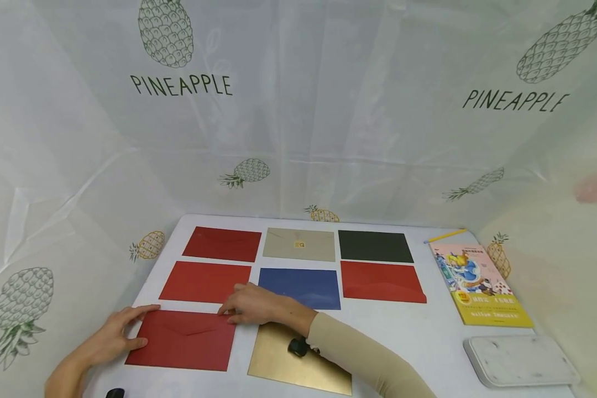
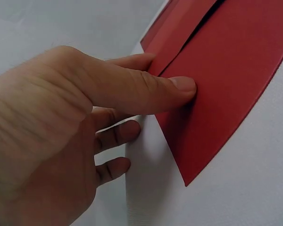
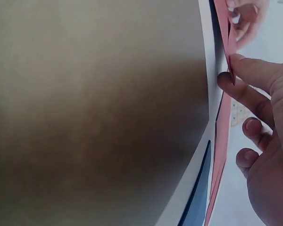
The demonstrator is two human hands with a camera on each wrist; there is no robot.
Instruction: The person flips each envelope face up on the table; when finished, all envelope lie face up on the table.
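A dark red envelope (image 1: 181, 342) with a pointed flap lies at the near left of the table, between both hands. My left hand (image 1: 106, 337) holds its left edge, the thumb on top and the index finger at the upper left corner; the left wrist view shows the thumb (image 2: 183, 87) on the red paper, the other fingers beyond the edge. At the upper right corner my right hand (image 1: 254, 305) pinches the same envelope between thumb and index finger, as the right wrist view shows. A gold envelope (image 1: 273, 359) lies partly hidden beneath my right forearm.
Behind lie a brighter red envelope (image 1: 204, 282), a blue one (image 1: 303, 284) and another red one (image 1: 380, 282). The back row has a dark red (image 1: 222, 243), a beige (image 1: 283, 251) and a black envelope (image 1: 375, 247). Rightward are a pencil (image 1: 445, 236), a book (image 1: 477, 282) and a white case (image 1: 522, 359).
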